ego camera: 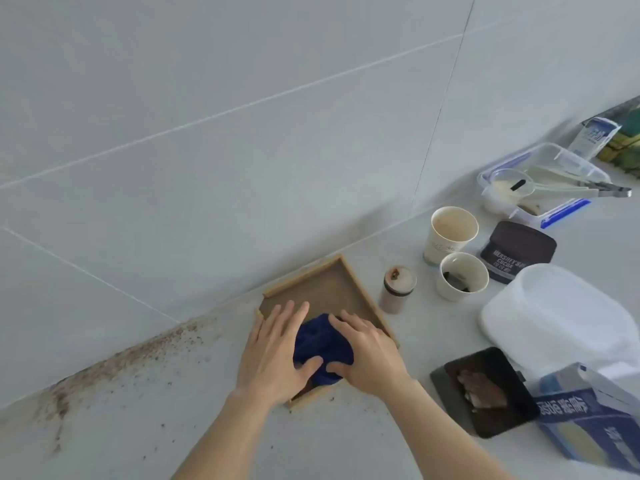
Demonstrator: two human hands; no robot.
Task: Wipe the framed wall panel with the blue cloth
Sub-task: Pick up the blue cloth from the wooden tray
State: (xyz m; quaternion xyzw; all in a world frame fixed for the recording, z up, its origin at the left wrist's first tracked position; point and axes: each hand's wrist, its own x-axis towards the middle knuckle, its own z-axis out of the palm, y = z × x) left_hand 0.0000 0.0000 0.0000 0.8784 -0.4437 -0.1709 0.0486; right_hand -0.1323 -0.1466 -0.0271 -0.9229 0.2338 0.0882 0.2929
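Nearest, both forearms reach in from the desk's front edge. Left hand lies flat, fingers spread, half on the blue cloth & half over the left edge of the framed panel. Right hand is also flat, fingers together, palm down on the cloth's right side. Neither hand is clamped; both press the bunched cloth onto the brown panel face, prob. to get even pressure for a two-handed scrub while the weight keeps the frame from sliding.

Panel sits flat on the desk, its far corner near the wall, wooden rim raised all round. Cloth covers its near half; far half is bare, so wiping looks partly done at most.

Right of the panel: small jar, two paper cups w/ residue, cocoa pouch, white tub, dark tray, blue carton, all clear of the wiping zone.

Farther back toward the right corner, a clip-lid box holds tongs. Brown specks line the desk's back edge at left.
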